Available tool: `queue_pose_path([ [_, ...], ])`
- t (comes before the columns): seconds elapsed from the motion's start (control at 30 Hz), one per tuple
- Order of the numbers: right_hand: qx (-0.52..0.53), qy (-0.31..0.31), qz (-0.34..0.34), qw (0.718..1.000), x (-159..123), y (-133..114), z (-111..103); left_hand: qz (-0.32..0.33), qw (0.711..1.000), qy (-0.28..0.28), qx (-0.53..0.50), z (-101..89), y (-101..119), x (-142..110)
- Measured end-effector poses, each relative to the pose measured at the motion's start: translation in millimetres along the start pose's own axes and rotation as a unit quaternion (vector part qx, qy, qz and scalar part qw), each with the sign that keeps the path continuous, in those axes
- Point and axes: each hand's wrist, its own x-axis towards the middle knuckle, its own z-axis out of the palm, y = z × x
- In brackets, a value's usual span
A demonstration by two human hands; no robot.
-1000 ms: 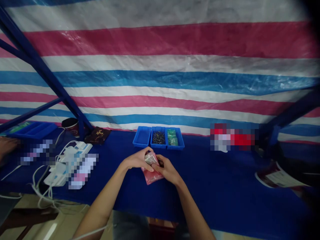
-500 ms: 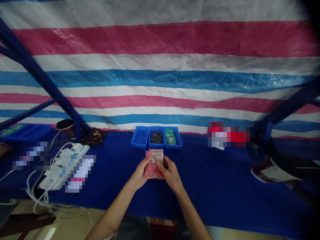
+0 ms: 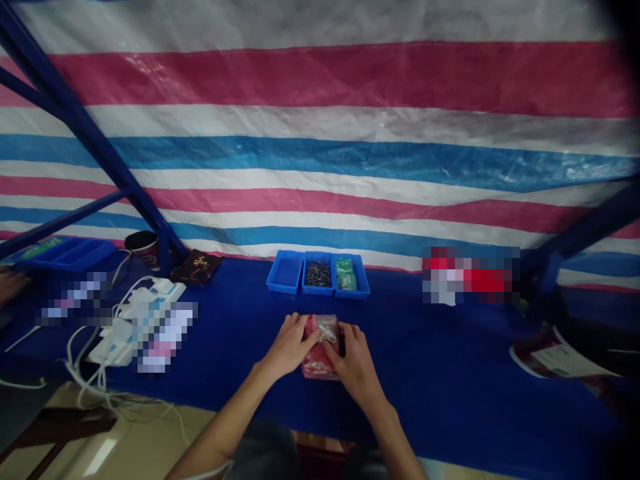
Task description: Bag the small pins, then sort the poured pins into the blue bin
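Observation:
Between my hands is a stack of pink-red plastic bags (image 3: 319, 365), with a small clear bag (image 3: 327, 328) on top that has shiny bits inside. My left hand (image 3: 291, 345) grips the stack's left side, its thumb on the upper face. From the right, my right hand (image 3: 356, 360) grips the other edge, thumb also on top. The stack is low over the blue tabletop; whether it touches the table I cannot tell. Just beyond it stand three small blue trays: a left tray (image 3: 284, 287), a middle tray of dark screws or nails (image 3: 318, 274), and a right tray of green packets (image 3: 345, 275).
On the left are a white power strip (image 3: 137, 320) with tangled cables, a brown packet (image 3: 197, 268), a dark cup (image 3: 143, 248) and another blue tray (image 3: 83, 253). Another person's hand (image 3: 13, 283) shows at the far left. A cup-like container (image 3: 563, 353) is at the right, near blurred red items (image 3: 467, 277).
My hands and the bag stack have moved nearer to me and lower. The fingers now reach further along its sides. The whole view has shifted slightly.

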Motion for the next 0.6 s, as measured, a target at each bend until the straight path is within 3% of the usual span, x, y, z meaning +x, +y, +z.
queue_pose_path([
  [0.3,0.016,0.042,0.001,0.999,0.7,-1.8,-11.0,0.003,0.996,0.019,-0.084,-13.3,-4.3,1.2],
  [0.4,0.036,0.025,0.008,0.999,0.5,-0.6,-11.0,0.014,0.996,0.038,-0.075,-15.7,-5.0,-0.7],
  [0.6,0.102,0.015,0.088,0.991,2.6,9.8,-9.9,0.039,0.995,0.097,0.0,-16.5,5.0,-9.4],
])
